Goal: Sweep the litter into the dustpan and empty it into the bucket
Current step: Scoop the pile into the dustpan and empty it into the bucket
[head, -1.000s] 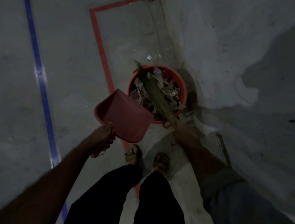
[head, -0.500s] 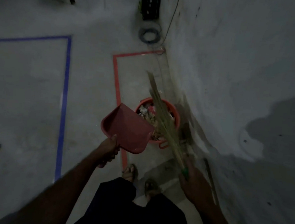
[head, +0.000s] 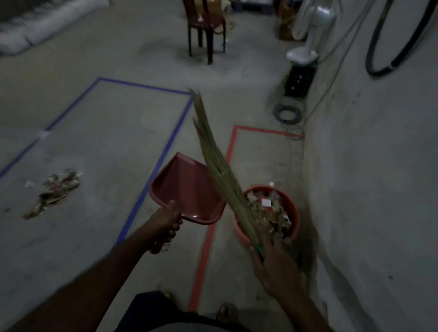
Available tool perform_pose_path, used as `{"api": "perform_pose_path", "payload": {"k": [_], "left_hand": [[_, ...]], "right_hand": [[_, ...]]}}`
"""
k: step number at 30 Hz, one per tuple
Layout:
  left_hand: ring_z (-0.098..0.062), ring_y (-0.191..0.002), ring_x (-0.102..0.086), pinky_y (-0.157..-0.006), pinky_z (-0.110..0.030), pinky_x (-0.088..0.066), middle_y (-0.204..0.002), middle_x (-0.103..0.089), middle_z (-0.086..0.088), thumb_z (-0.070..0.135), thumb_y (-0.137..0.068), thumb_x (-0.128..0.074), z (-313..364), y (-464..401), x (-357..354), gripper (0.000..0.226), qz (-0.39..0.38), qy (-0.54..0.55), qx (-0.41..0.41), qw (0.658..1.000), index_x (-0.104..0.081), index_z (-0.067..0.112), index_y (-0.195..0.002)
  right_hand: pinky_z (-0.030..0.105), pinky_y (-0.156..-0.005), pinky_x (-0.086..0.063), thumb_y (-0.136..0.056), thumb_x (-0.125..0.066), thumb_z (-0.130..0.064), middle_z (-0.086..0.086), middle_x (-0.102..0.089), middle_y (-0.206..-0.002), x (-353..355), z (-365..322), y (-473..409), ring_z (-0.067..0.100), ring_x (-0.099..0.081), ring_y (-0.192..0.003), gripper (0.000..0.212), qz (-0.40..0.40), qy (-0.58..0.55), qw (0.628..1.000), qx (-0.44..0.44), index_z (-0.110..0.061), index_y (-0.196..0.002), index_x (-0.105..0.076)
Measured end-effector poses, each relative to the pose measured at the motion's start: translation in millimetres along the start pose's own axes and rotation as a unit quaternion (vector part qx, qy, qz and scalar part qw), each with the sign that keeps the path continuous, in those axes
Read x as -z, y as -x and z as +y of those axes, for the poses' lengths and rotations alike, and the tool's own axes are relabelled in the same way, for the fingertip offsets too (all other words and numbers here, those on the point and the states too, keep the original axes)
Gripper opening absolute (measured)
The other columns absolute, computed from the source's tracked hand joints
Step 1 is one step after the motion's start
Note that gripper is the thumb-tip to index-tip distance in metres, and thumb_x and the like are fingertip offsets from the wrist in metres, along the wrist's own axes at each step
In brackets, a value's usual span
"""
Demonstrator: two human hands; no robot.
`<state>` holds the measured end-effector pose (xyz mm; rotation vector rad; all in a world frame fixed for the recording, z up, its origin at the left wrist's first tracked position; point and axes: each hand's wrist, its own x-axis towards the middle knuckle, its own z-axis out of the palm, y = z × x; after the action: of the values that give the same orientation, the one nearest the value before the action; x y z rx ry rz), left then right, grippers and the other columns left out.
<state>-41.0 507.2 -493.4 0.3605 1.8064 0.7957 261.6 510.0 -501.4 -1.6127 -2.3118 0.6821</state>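
Note:
My left hand (head: 165,223) grips the handle of a red dustpan (head: 184,189), held in the air with its pan looking empty. My right hand (head: 275,267) holds a straw broom (head: 213,157) by its green-bound base, bristles pointing up and away over the dustpan. A red bucket (head: 293,219) full of paper and leaf litter stands on the floor by the wall, just past my right hand. A pile of litter (head: 53,192) lies on the floor far to the left, inside the blue-taped rectangle.
A concrete wall (head: 382,178) runs along the right. Red tape (head: 206,243) marks a rectangle around the bucket, blue tape (head: 161,148) one to its left. A dark red chair (head: 205,26), a white fan (head: 310,29), coiled cable (head: 287,113) and a hanging hose stand further back.
The view has risen from the bucket toward the room. The dustpan has come away from the bucket and levelled. The broom has lifted out of the bucket and swung up to the left.

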Motion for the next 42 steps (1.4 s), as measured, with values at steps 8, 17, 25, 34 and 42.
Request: {"api": "perform_pose_path", "payload": {"k": [8, 17, 25, 34, 42], "left_hand": [[-0.010, -0.036, -0.025, -0.044, -0.016, -0.020, -0.048, -0.037, 0.001, 0.056, -0.104, -0.026, -23, 28, 114, 0.061, 0.085, 0.101, -0.017, 0.991, -0.052, 0.009, -0.075], [-0.012, -0.035, -0.028, -0.042, -0.017, -0.023, -0.046, -0.039, 0.000, 0.052, -0.106, -0.026, -90, 57, 285, 0.063, 0.174, 0.190, -0.005, 0.966, -0.056, 0.005, -0.077], [-0.010, -0.035, -0.031, -0.044, -0.018, -0.025, -0.047, -0.039, 0.001, 0.051, -0.106, -0.027, -135, 59, 417, 0.062, 0.190, 0.254, 0.022, 0.948, -0.056, 0.004, -0.077], [-0.009, -0.032, -0.032, -0.038, -0.015, -0.024, -0.046, -0.039, 0.001, 0.052, -0.106, -0.026, -149, 19, 521, 0.062, 0.237, 0.306, 0.042, 0.921, -0.055, 0.005, -0.076], [-0.010, -0.032, -0.032, -0.039, -0.015, -0.023, -0.046, -0.039, 0.001, 0.053, -0.105, -0.028, -119, -55, 628, 0.062, 0.293, 0.315, 0.063, 0.901, -0.056, 0.005, -0.078]], "right_hand": [[0.034, -0.057, -0.051, -0.100, -0.046, -0.043, 0.007, -0.059, -0.112, -22, -101, -34, 0.020, -0.059, -0.072, 0.067, -0.012, 0.083, 0.983, 0.161, -0.026, -0.158, -0.020], [0.038, -0.058, -0.052, -0.099, -0.038, -0.048, 0.002, -0.052, -0.107, -110, -257, -43, 0.021, -0.057, -0.066, 0.070, -0.087, 0.122, 0.960, 0.236, -0.035, -0.159, -0.005], [0.031, -0.040, -0.045, -0.099, -0.048, -0.044, -0.002, -0.048, -0.092, -186, -376, -46, 0.011, -0.042, -0.046, 0.068, -0.084, 0.116, 0.943, 0.300, -0.031, -0.157, -0.016], [0.033, -0.039, -0.045, -0.099, -0.055, -0.038, -0.004, -0.045, -0.091, -261, -475, -110, 0.010, -0.043, -0.049, 0.067, -0.123, 0.072, 0.933, 0.329, -0.028, -0.157, -0.023], [0.036, -0.052, -0.051, -0.103, -0.044, -0.043, 0.000, -0.049, -0.102, -337, -579, -214, 0.017, -0.053, -0.062, 0.064, -0.174, 0.056, 0.918, 0.353, -0.033, -0.158, -0.013]]}}
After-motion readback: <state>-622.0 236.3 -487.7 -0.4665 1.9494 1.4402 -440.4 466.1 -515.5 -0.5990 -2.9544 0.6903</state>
